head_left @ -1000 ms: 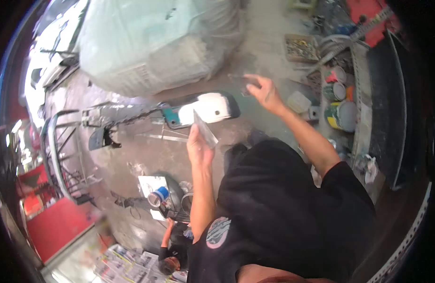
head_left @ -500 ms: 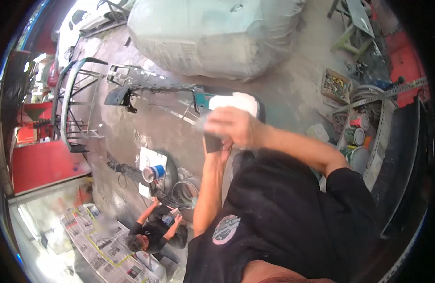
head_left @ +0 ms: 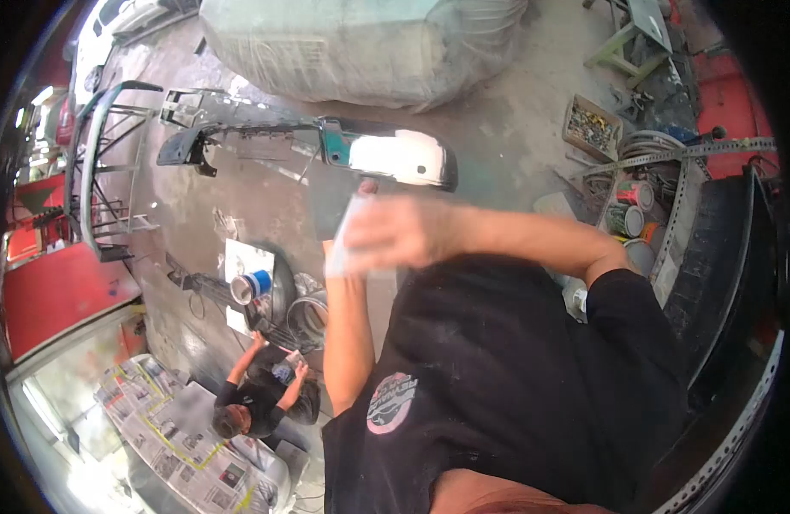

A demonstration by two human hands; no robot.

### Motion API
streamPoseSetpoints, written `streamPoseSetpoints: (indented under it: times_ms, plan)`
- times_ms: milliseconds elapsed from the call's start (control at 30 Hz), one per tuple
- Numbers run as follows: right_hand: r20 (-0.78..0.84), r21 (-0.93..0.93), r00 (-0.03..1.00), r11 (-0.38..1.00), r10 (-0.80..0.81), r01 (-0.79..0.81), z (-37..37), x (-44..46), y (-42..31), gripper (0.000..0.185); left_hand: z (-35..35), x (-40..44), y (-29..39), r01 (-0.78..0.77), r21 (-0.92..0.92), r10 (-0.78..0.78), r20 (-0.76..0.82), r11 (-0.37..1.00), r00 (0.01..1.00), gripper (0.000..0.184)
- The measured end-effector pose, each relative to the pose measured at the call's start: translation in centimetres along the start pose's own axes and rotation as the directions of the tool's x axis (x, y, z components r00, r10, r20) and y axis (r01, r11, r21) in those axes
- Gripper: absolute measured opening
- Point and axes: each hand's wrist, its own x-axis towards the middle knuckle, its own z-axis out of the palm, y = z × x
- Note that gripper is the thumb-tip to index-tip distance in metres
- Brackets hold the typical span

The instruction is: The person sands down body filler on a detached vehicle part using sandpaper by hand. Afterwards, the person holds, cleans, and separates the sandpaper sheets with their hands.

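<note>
My right hand point(head_left: 399, 233), blurred by motion, grips a pale, thin flat piece point(head_left: 347, 231) whose exact kind I cannot make out. Behind it, my left hand point(head_left: 369, 186) is mostly hidden; a digit shows at the edge of a dark grey flat sheet point(head_left: 329, 199), which it holds. The pale piece overlaps the sheet in view, though whether they touch is unclear. Just beyond both hands lies a car bumper point(head_left: 262, 128), dark with a glossy white section point(head_left: 395, 158) at its right end.
A plastic-covered car point(head_left: 360, 51) stands ahead. At lower left, a co-worker point(head_left: 262, 398) crouches beside a newspaper-covered panel point(head_left: 163, 420) and a blue-labelled can point(head_left: 251, 286). A box of small parts point(head_left: 592, 127), hoses and paint cans point(head_left: 634, 195) line the right side. A metal rack point(head_left: 112, 171) stands left.
Both hands have moved left and the pale piece now shows more broadly. The grey sheet appears further left and higher. The bumper's white end, earlier partly covered by my hand, is in plain view.
</note>
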Motion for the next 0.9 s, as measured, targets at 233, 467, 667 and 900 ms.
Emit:
streamPoseSetpoints:
  times_ms: [233, 467, 667, 900]
  plan:
    - [-0.100, -0.112, 0.917, 0.911, 0.387, -0.397, 0.9, -3.8, 7.5, 0.042, -1.2, 1.5, -1.6, -0.013, 0.033, 0.008, 0.148, 0.999, 0.989, 0.027]
    - [-0.027, 0.739, 0.286, 0.212, 0.958, -0.640, -2.4, -9.5, 10.0, 0.033, -4.4, 0.4, 2.5, -0.370, 0.171, 0.400, -0.202, 0.913, 0.894, 0.026]
    - [0.073, 0.934, 0.238, 0.017, 0.969, -0.357, -2.5, -7.7, 7.4, 0.035, -7.8, -1.7, 2.6, -0.463, 0.049, 0.462, -0.216, 0.885, 0.860, 0.035]
    - [0.057, 0.971, 0.348, 0.028, 0.936, -0.236, 1.0, -2.3, 4.1, 0.040, -7.4, -4.1, 3.9, -0.462, -0.173, 0.430, -0.193, 0.870, 0.882, 0.041]
